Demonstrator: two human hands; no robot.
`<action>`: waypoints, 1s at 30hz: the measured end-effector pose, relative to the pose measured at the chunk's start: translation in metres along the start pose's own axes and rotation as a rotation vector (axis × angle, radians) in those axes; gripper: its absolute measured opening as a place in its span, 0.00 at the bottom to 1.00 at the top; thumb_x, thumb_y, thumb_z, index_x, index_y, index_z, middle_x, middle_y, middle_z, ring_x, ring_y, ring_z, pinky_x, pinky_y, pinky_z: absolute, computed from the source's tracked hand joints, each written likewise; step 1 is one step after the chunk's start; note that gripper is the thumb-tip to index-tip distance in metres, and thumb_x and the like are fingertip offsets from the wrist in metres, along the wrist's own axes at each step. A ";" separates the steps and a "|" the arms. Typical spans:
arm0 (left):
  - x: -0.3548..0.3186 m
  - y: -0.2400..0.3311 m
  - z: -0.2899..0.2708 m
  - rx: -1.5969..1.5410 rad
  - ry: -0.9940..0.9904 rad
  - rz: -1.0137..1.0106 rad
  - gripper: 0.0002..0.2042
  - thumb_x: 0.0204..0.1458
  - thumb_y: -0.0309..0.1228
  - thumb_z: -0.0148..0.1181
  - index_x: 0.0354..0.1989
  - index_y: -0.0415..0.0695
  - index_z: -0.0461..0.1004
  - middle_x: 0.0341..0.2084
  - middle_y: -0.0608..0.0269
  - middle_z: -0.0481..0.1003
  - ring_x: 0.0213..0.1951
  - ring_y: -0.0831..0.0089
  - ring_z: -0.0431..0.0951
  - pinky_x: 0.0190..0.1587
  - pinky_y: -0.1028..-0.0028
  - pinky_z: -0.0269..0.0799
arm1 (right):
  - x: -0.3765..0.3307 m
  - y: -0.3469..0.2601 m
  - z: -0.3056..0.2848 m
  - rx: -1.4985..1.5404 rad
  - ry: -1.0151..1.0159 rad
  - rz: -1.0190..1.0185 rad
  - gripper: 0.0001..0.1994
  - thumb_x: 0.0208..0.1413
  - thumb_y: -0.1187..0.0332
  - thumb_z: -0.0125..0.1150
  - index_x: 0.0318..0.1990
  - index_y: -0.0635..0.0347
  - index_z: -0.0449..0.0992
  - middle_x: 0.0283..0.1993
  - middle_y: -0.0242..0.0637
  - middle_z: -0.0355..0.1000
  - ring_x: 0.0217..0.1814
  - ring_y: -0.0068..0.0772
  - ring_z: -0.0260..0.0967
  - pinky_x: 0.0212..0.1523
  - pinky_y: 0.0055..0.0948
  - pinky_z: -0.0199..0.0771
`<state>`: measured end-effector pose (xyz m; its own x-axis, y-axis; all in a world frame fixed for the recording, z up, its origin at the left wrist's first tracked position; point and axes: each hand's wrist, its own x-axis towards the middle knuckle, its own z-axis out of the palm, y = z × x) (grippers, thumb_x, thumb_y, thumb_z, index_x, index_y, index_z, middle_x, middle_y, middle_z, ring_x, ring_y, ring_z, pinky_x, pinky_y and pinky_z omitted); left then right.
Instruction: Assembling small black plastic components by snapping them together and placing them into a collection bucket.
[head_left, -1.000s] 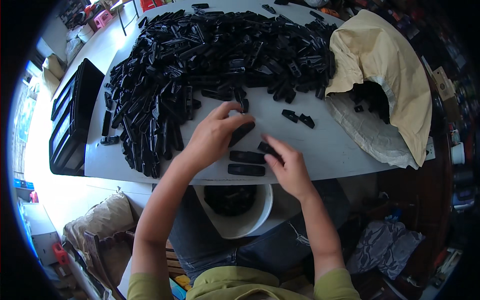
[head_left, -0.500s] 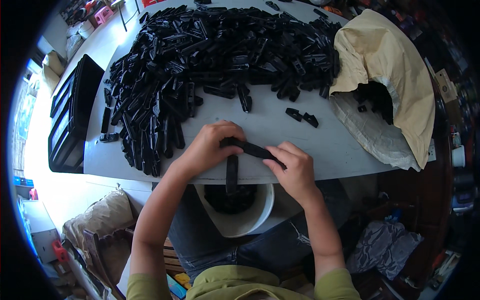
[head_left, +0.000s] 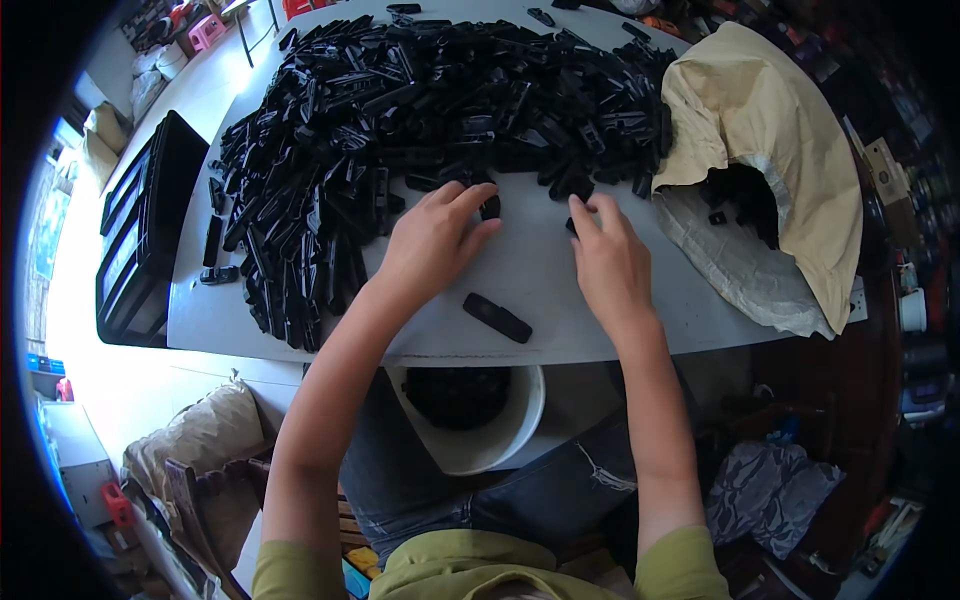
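Note:
My left hand [head_left: 432,240] is open over the table, thumb spread from the fingers, with its fingertips at a black plastic part [head_left: 490,207] by the near edge of the pile. To the right, my right hand [head_left: 612,258] has its fingers curled down on a small black plastic piece [head_left: 571,226], mostly hidden by the fingertips. Between my forearms, near the table's front edge, lies a single long black plastic part [head_left: 497,317], untouched. A large heap of similar black parts [head_left: 430,110] covers the far and left side of the table [head_left: 700,325].
A tan sack [head_left: 800,150] with black pieces in its mouth lies at the table's right. Below the front edge, a white bucket [head_left: 535,410] holds dark parts. A black crate [head_left: 150,230] stands against the left edge.
Both hands have let go of the long black part, which now lies on the table, and have moved forward and apart. The dark piece seen above the bucket is no longer there.

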<state>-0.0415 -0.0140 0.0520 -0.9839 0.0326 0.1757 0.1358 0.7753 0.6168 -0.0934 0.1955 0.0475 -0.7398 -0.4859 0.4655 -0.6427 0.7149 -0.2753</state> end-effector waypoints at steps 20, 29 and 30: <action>-0.024 -0.014 0.010 -0.337 -0.061 0.070 0.11 0.40 0.18 0.67 0.35 0.38 0.79 0.38 0.55 0.77 0.39 0.62 0.79 0.43 0.69 0.75 | -0.028 -0.003 0.008 0.571 -0.157 0.023 0.13 0.39 0.79 0.71 0.36 0.66 0.78 0.37 0.40 0.74 0.41 0.39 0.72 0.43 0.31 0.72; -0.026 -0.017 0.018 -0.321 -0.031 0.147 0.10 0.39 0.17 0.67 0.33 0.37 0.79 0.36 0.56 0.77 0.38 0.63 0.79 0.40 0.70 0.76 | -0.036 -0.001 0.018 0.635 -0.016 -0.038 0.14 0.33 0.81 0.73 0.33 0.67 0.79 0.35 0.40 0.75 0.41 0.37 0.72 0.42 0.30 0.73; -0.025 -0.016 0.017 -0.323 -0.031 0.148 0.10 0.39 0.17 0.67 0.33 0.37 0.79 0.36 0.56 0.77 0.38 0.63 0.79 0.40 0.70 0.76 | -0.035 -0.001 0.018 0.643 -0.015 -0.032 0.14 0.33 0.81 0.73 0.32 0.67 0.79 0.34 0.40 0.75 0.41 0.37 0.72 0.41 0.30 0.72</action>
<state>-0.0208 -0.0166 0.0240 -0.9531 0.1527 0.2613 0.3023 0.5214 0.7980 -0.0703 0.2029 0.0160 -0.7179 -0.5125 0.4711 -0.6521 0.2582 -0.7128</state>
